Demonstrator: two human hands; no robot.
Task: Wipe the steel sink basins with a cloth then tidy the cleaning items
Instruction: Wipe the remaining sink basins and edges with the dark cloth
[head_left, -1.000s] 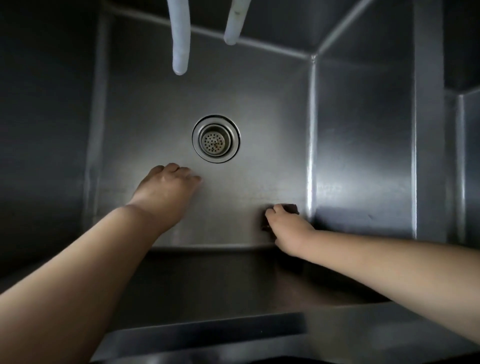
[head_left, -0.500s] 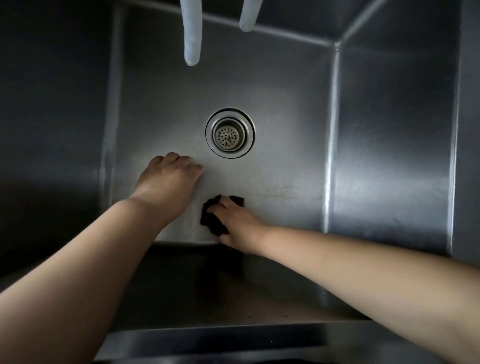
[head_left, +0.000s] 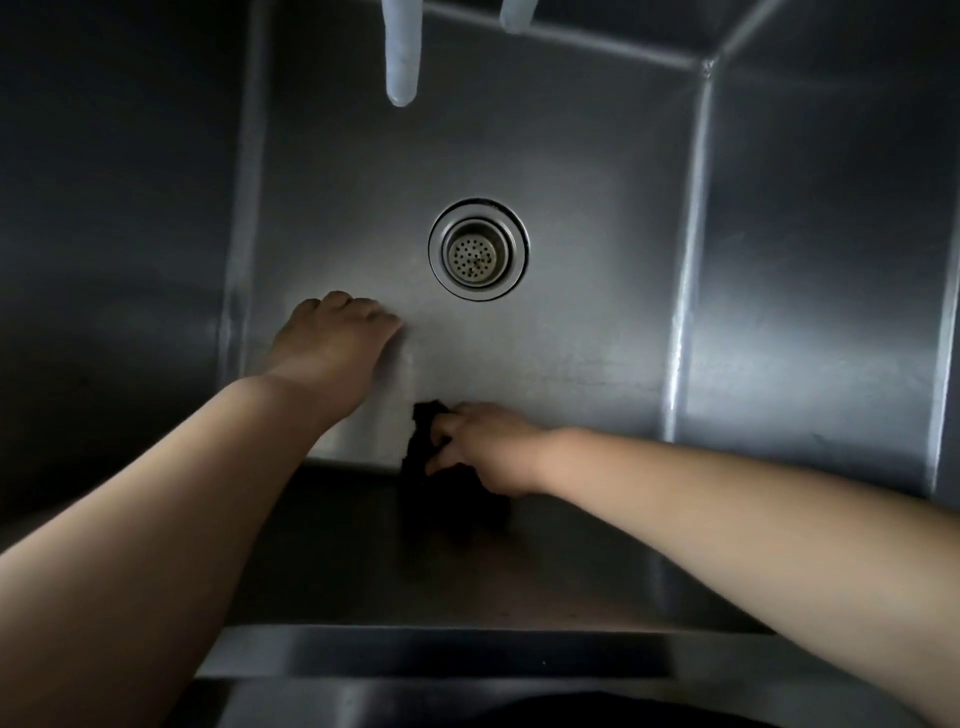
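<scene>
Right hand (head_left: 485, 449) clutches dark cloth (head_left: 423, 441), soft, light, bunch it anywhere; left hand (head_left: 332, 340) rests fingers bent on slick steel basin (head_left: 571, 156).

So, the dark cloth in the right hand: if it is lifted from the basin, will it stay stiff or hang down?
Probably it hangs limp: the dark cloth lies crumpled and folds under the right hand. It looks light, since the fingers alone bunch it. On the smooth steel basin floor it likely slides easily when pushed.
</scene>
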